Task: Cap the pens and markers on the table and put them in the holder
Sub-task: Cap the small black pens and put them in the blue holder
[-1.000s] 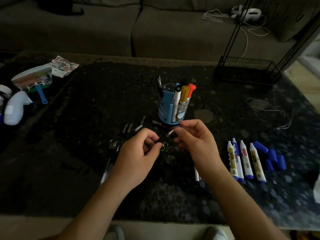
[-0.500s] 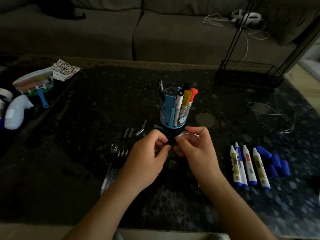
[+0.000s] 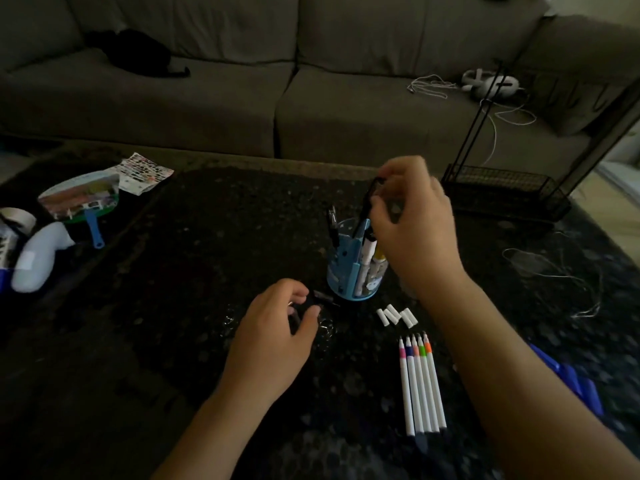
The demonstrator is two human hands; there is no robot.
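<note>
A slim black pen (image 3: 367, 202) is pinched at its top in the fingertips of the right hand (image 3: 412, 230), tilted, with its lower end down inside the blue holder (image 3: 349, 275). The holder stands upright near the middle of the dark speckled table (image 3: 194, 258) and already has several markers and another dark pen in it. Just near and left of the holder, the left hand (image 3: 273, 344) hovers low over the table, fingers curled around something small and dark; I cannot tell whether it is gripped or only being reached for. To the right of that hand lie a few short white caps (image 3: 396, 315) in a loose cluster, and nearer still, five thin white pens (image 3: 420, 386) lie side by side, uncapped, their coloured tips pointing far. At the right edge, blurred blue caps (image 3: 571, 379) show beside the right forearm. Far left sit a hand fan (image 3: 81, 199) and a white controller (image 3: 38, 258); a grey sofa (image 3: 242, 91) runs behind the table.
</note>
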